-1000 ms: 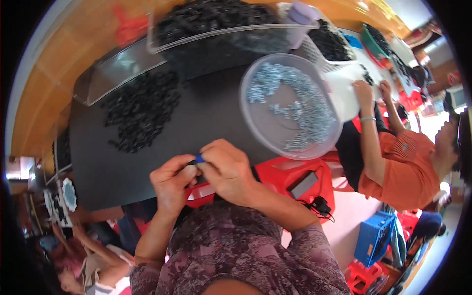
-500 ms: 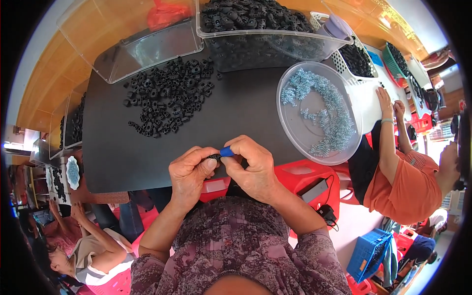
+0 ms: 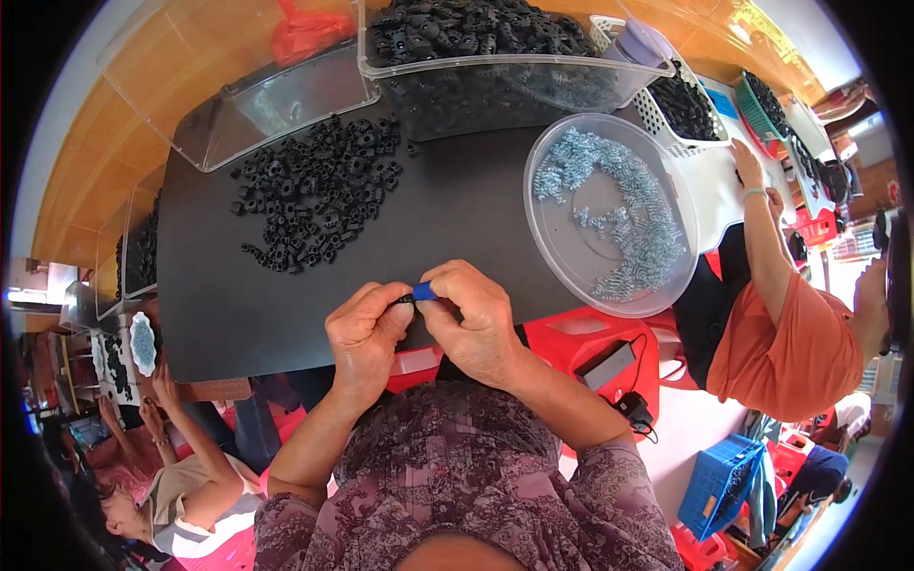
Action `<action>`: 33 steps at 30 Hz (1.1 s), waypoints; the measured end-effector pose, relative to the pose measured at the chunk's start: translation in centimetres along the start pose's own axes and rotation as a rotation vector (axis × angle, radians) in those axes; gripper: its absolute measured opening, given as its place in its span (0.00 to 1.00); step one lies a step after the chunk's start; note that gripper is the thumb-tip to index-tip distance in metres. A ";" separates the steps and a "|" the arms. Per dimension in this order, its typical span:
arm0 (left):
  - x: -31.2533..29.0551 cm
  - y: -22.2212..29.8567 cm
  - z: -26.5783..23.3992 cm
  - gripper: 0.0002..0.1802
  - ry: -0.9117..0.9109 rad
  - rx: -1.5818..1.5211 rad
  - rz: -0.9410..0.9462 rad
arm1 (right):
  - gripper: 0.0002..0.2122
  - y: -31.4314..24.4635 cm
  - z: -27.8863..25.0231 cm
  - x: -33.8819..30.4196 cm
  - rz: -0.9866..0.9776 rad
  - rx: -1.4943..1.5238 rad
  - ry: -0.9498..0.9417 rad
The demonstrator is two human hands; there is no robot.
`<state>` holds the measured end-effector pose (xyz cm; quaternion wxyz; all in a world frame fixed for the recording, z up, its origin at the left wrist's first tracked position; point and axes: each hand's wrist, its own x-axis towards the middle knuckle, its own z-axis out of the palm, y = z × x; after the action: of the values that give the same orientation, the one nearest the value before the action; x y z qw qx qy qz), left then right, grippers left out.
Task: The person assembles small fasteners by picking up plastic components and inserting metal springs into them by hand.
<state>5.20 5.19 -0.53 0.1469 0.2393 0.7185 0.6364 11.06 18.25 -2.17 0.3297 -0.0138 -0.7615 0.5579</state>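
"how are your fingers?"

"my left hand (image 3: 363, 333) pinches a small black part (image 3: 407, 299) between thumb and finger. my right hand (image 3: 472, 319) bends its fingers in beside it, a blue piece (image 3: 424, 291) at their tips; worn or pinched, i cannot tell."

"where's the part?"

"between my hands, by the near edge of the dark table (image 3: 466, 205)."

"and farther out?"

"a loose pile of black pieces (image 3: 309, 195) ahead to the left, a round tub (image 3: 579, 244) of pale blue springs (image 3: 649, 238) to the right, a clear bin (image 3: 495, 61) heaped with more black pieces behind."

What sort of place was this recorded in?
Probably a small assembly workshop: heaped black parts on a dark table, a tub of coiled springs, and another person at a white table.
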 end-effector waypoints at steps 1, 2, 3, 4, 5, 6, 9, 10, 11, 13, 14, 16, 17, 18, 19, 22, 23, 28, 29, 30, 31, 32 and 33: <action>0.1 0.0 -0.3 0.08 0.004 0.007 0.001 | 0.09 -0.1 -0.1 0.0 -0.003 0.007 -0.001; 0.3 0.1 -0.7 0.08 -0.025 0.002 -0.035 | 0.08 -0.2 -0.2 0.1 0.040 0.037 -0.015; 0.3 0.1 -0.9 0.08 -0.054 -0.007 -0.072 | 0.08 -0.3 -0.3 0.0 0.083 0.061 -0.031; 0.4 0.1 -1.2 0.08 -0.051 -0.004 -0.070 | 0.08 -0.3 -0.3 0.0 0.080 0.065 -0.032; 0.6 0.3 -1.4 0.08 -0.056 0.034 -0.059 | 0.08 -0.4 -0.2 0.0 0.072 0.065 -0.032; 0.7 0.3 -1.7 0.09 -0.062 0.071 -0.051 | 0.08 -0.3 -0.1 0.0 0.067 0.064 -0.033; 1.3 0.5 -2.3 0.10 -0.084 0.286 0.116 | 0.08 -0.4 0.0 0.3 0.064 0.039 -0.016; 1.6 0.7 -2.5 0.10 -0.084 0.286 0.119 | 0.08 -0.4 -0.1 0.3 0.062 0.038 -0.015; 2.1 0.9 -2.8 0.11 -0.113 0.480 0.262 | 0.09 -0.3 -0.3 0.3 0.090 -0.005 0.000; 2.6 1.4 -3.3 0.12 -0.144 0.667 0.409 | 0.10 -0.1 -0.8 0.2 0.127 -0.046 0.035; 2.8 1.5 -3.6 0.13 -0.201 0.869 0.496 | 0.10 0.0 -0.9 0.1 0.126 -0.054 0.040; 3.2 1.4 -3.6 0.14 -0.303 1.135 0.658 | 0.08 0.0 -1.1 -0.2 0.127 -0.071 0.024; 3.4 1.5 -3.4 0.14 -0.309 1.122 0.671 | 0.07 -0.2 -1.2 -0.3 0.158 -0.066 0.014; 3.5 1.8 -3.3 0.14 -0.364 1.202 0.746 | 0.07 -0.1 -1.0 -0.4 0.110 -0.065 0.037; 3.7 1.9 -3.2 0.13 -0.419 1.281 0.823 | 0.07 0.0 -0.8 -0.6 0.063 -0.065 0.059; 3.7 1.6 -2.9 0.13 -0.476 1.362 0.941 | 0.06 -0.2 -0.9 -0.7 0.092 -0.035 0.067; 3.9 1.6 -2.7 0.12 -0.491 1.355 0.977 | 0.06 -0.1 -1.0 -0.7 0.110 0.002 0.066; 4.2 0.8 -2.6 0.09 -0.454 1.309 1.114 | 0.07 0.3 -1.1 -0.6 0.069 0.008 0.065; 4.3 0.3 -2.6 0.10 -0.433 1.304 1.124 | 0.07 0.4 -1.2 -0.6 0.073 0.005 0.070; 4.4 0.0 -2.6 0.10 -0.410 1.302 1.135 | 0.07 0.4 -1.2 -0.5 0.069 0.002 0.064; 4.4 -0.2 -2.6 0.10 -0.412 1.301 1.139 | 0.07 0.4 -1.3 -0.4 0.063 -0.001 0.059; 4.3 -0.3 -2.6 0.10 -0.401 1.297 1.127 | 0.07 0.3 -1.3 -0.4 0.062 -0.003 0.063; 4.1 -0.2 -2.6 0.10 -0.388 1.296 1.113 | 0.06 0.1 -1.4 -0.4 0.067 0.003 0.050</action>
<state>0.34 5.21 -0.01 -0.2301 0.6956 0.6799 0.0302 12.05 19.34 -2.21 0.3298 -0.0528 -0.7514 0.5691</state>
